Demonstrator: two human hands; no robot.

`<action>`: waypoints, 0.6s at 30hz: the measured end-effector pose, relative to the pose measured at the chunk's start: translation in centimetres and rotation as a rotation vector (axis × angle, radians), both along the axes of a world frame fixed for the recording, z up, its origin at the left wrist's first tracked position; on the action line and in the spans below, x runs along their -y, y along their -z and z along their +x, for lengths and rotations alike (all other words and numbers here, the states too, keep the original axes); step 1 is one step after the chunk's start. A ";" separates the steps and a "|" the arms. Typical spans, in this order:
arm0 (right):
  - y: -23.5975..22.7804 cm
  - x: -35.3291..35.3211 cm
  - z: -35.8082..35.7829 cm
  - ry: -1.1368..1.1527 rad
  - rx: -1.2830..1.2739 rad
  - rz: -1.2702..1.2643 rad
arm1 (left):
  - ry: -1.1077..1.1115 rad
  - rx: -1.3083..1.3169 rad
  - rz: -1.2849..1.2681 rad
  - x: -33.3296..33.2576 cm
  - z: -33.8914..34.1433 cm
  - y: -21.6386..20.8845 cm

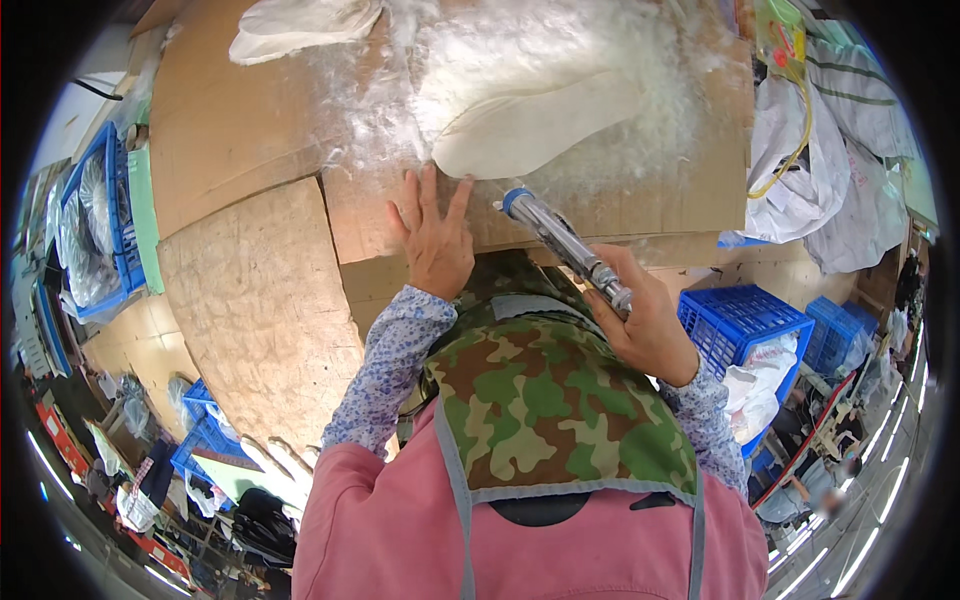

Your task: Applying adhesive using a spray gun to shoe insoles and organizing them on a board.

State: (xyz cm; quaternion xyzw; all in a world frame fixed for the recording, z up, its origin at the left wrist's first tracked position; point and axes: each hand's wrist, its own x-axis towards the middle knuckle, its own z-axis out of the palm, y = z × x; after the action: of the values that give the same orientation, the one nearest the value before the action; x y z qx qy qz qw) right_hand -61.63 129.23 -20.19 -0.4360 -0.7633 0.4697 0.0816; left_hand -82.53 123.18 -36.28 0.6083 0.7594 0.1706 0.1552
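Observation:
A white insole-shaped piece (540, 122) lies on the cardboard-covered table, amid a white fuzzy residue. My left hand (440, 235) rests flat on the cardboard with fingers spread, its fingertips at the near left edge of that piece. My right hand (640, 315) is wrapped round the rear of a silver tube-shaped metal tool (555, 235) with a blue ring near its front end. The tool slants forward and left, its tip close to the near edge of the white piece. What the tool is exactly, I cannot tell.
Another pale insole-shaped piece (300, 25) lies at the far left of the table. A worn board (255, 280) adjoins on the left. Blue plastic crates (740, 325) stand at the right, and white plastic bags (800, 160) hang by the table's right edge.

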 end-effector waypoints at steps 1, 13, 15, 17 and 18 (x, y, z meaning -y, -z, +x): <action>0.0 0.0 -0.1 0.004 -0.007 0.011 | -0.002 0.001 0.006 0.0 0.0 0.0; -0.5 -0.9 3.1 0.153 0.120 0.037 | -0.057 0.143 0.105 -0.7 -0.1 0.1; -0.6 -1.1 4.0 0.217 0.167 0.052 | -0.063 0.166 0.132 -1.0 -0.2 0.2; -0.5 -1.4 4.7 0.258 0.185 0.071 | -0.112 0.279 0.153 -1.2 -0.3 0.3; -0.4 -1.6 5.1 0.292 0.204 0.088 | -0.114 0.282 0.139 -1.3 -0.4 0.4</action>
State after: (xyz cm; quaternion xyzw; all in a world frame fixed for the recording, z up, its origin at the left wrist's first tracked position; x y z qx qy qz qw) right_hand -56.49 130.85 -19.82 -0.5836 -0.7160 0.3722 0.0902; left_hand -82.97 124.49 -36.67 0.5437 0.7497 0.3148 0.2078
